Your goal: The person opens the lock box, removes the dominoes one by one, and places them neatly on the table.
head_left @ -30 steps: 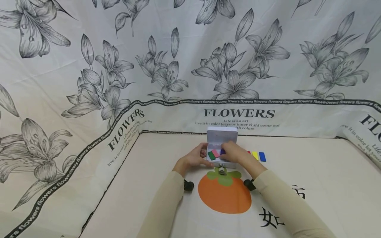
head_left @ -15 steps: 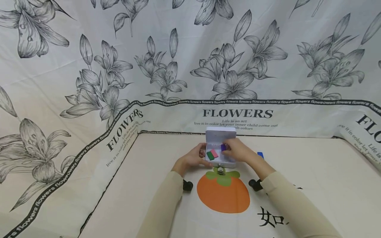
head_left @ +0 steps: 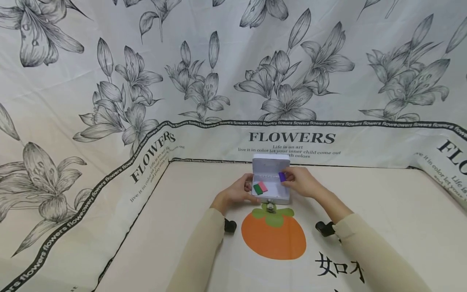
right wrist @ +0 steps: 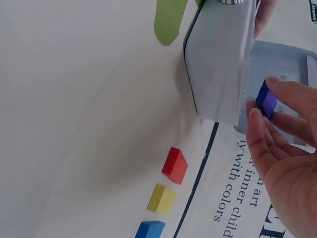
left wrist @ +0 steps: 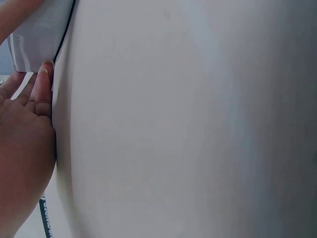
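A small pale metal box (head_left: 270, 164) stands on the table with its lid raised. Inside, on its left side, lie a green block (head_left: 257, 189) and a pink block (head_left: 263, 186), touching. My left hand (head_left: 236, 192) grips the box's left side, thumb near the front corner. At the box's right edge, my right hand (head_left: 304, 182) pinches a purple block (right wrist: 266, 100) between thumb and fingers, raised off the box floor. The left wrist view shows fingertips against the box wall; the blocks are out of sight there.
Right of the box, a red block (right wrist: 174, 166), a yellow block (right wrist: 161, 199) and a blue block (right wrist: 150, 229) lie in a row; my right hand and forearm hide them in the head view. A metal latch (head_left: 270, 207) hangs at the box front. Flower-printed cloth rises behind.
My right hand has lifted the purple block from inside the box and moved it right to the box's edge. The left hand keeps its grip; the green and pink blocks stay put.
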A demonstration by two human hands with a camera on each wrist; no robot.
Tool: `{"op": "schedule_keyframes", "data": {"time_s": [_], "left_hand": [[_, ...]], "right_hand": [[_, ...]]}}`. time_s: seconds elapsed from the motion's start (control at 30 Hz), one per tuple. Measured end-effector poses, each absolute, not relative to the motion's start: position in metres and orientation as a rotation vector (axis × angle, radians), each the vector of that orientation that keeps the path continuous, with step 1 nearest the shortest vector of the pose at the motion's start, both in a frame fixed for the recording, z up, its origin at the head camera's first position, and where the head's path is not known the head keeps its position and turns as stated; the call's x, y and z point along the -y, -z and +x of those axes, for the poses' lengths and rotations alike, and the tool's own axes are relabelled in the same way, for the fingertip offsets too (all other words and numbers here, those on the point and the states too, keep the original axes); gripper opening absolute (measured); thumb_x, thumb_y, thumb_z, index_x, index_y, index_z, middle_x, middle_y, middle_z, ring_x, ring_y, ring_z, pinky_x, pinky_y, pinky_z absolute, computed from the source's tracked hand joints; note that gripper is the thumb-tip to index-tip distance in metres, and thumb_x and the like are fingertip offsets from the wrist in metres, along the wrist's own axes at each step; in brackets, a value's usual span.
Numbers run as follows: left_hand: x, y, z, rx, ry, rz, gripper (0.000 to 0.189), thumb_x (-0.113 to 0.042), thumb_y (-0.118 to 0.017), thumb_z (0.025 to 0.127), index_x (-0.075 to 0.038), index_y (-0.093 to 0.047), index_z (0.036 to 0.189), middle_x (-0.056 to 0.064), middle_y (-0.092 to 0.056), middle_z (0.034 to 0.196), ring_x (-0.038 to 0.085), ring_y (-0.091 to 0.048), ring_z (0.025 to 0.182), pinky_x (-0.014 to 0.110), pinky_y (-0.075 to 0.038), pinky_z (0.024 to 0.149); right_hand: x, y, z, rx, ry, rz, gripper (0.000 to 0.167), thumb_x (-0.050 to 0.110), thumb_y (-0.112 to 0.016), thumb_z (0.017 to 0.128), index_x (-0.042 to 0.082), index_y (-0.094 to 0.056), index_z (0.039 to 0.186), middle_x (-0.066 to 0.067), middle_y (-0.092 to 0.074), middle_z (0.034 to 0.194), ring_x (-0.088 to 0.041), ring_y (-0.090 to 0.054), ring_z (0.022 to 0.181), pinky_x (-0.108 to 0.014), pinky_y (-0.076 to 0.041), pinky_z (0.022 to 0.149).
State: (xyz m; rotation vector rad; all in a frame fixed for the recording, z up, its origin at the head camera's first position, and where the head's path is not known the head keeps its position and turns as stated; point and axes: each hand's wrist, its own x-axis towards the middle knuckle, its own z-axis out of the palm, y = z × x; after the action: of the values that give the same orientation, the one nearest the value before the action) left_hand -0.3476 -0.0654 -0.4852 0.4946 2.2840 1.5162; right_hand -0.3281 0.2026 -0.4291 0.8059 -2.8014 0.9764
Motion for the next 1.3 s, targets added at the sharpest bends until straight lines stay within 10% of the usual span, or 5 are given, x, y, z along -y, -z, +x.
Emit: {"op": "schedule_keyframes", "data": {"time_s": [0.17,0.43,1.3], "left_hand": [[0.066,0.485,-0.348,-2.302,-1.501,0.498,0.096,-0.004,-0.092,0.072,-0.011,-0.038,0.152,0.006,-0.051,0.11,0.018,-0.046,0.102,0.031,-0.041,0.091],[0.064,0.484,-0.346,-2.314,-1.487,0.493,0.098,-0.006,-0.092,0.072,-0.012,-0.038,0.153,0.006,-0.052,0.112,0.019,-0.047,0.104,0.032,-0.041,0.092],[0.066,0.489,-0.352,-2.31,-1.475,0.497,0.1,-0.01,-0.093,0.072,-0.014,-0.037,0.154,0.004,-0.053,0.117,0.018,-0.047,0.105,0.032,-0.041,0.095]], "right_hand": [[-0.212,0.428,-0.323,2.802,-1.013,0.761,0.04,0.0,-0.076,0.087,-0.013,-0.063,0.123,-0.025,-0.07,0.103,-0.032,-0.069,0.089,-0.037,-0.058,0.066],[-0.23,0.423,-0.313,2.847,-0.944,0.671,0.038,0.003,-0.077,0.087,-0.013,-0.065,0.12,-0.02,-0.071,0.102,-0.029,-0.067,0.09,-0.049,-0.056,0.083],[-0.289,0.423,-0.294,2.935,-0.85,0.519,0.045,0.008,-0.077,0.09,-0.015,-0.061,0.125,-0.019,-0.069,0.101,-0.029,-0.063,0.09,-0.041,-0.057,0.077]]}}
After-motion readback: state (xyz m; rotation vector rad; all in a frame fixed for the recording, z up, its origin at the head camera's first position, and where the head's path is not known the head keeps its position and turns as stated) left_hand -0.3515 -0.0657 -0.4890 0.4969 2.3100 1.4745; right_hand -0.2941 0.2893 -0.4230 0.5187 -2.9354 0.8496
